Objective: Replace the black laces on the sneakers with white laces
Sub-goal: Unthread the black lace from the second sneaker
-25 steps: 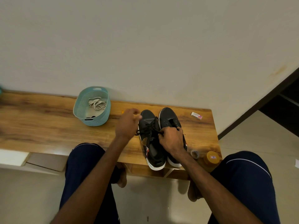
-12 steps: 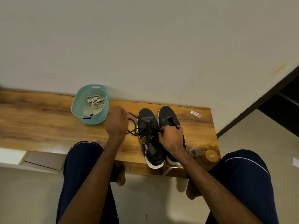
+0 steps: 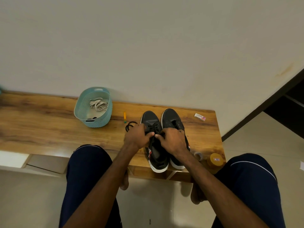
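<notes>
- Fingers of the left hand (image 3: 137, 136) are curled round the black lace (image 3: 130, 125) at the eyelets of the laced sneaker (image 3: 149, 118). The right hand (image 3: 172, 139) seems to pinch the same lace just beside it, thumbs nearly touching.
- The step in hand looks like drawing the lace out of one crossing. It should go best if the right hand pins the tongue and holds the sneaker down. The left can then pull one strand straight along the eyelet's line, a row at a time, so the tip does not snag.
- Slack lace lies looped on the table (image 3: 49, 129) just left of the sneaker and is best kept out of the next pull.
- The other sneaker (image 3: 170, 116), close alongside, shows empty eyelets.
- White laces (image 3: 98, 104) lie in the basket (image 3: 79, 106), well apart to the left.
- Half a second ago the left hand was out to the left with the lace stretched taut. Now it is back at the eyelets and the lace has dropped slack. The right hand has hardly moved.
</notes>
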The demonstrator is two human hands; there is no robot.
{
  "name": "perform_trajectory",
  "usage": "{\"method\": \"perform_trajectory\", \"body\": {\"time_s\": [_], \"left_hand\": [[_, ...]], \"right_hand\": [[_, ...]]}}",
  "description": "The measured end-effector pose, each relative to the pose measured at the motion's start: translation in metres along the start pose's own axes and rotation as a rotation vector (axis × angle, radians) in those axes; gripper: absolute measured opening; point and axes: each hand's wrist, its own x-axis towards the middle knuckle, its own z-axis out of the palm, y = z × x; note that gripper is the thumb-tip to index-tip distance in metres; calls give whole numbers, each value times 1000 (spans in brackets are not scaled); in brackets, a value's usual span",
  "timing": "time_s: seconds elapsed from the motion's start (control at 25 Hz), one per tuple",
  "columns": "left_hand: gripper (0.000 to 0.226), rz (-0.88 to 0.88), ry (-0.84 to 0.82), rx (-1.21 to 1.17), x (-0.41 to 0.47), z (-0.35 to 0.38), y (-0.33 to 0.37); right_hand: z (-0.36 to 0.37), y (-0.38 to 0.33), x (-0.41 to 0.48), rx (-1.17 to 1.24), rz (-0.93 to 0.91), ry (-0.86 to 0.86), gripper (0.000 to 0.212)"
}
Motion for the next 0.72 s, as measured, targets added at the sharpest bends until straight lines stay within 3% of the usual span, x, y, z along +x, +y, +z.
{"method": "perform_trajectory", "body": {"time_s": [0.08, 0.24, 0.44, 0.6, 0.72], "left_hand": [[49, 13, -100, -28, -7, 10, 3], [58, 4, -36, 15, -19, 19, 5], [69, -61, 100, 168, -31, 35, 11], [80, -180, 45, 206, -39, 54, 15], [80, -160, 9, 287, -36, 55, 15]], "right_hand": [[0, 2, 9, 95, -47, 30, 29], [4, -1, 15, 69, -170, -76, 29], [13, -3, 11, -44, -148, -97, 19], [19, -4, 10, -29, -167, -113, 23], [23, 1, 17, -19, -141, -153, 19]]}}
